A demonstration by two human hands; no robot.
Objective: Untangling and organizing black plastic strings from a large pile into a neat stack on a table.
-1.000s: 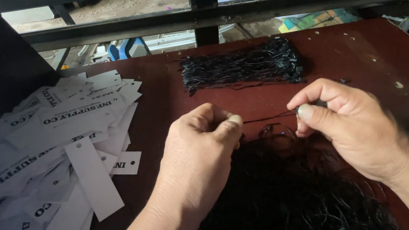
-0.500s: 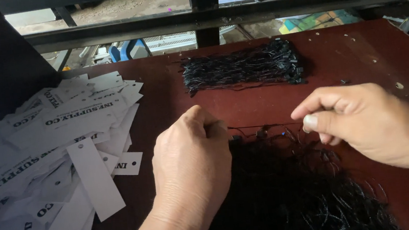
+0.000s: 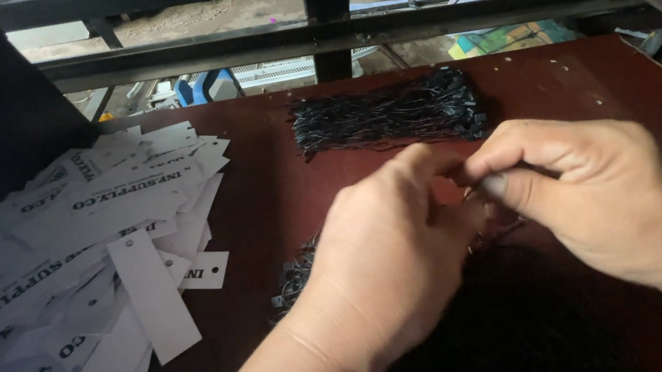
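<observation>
I see the dark red table filling the frame, with a spread of white paper tags across its left side. A loose heap of black strings lies at lower centre, and a neat bundle of black strings sits at upper centre. My left hand and right hand meet just above the heap, fingers pinched narrow; whether they hold a string, I cannot tell.
</observation>
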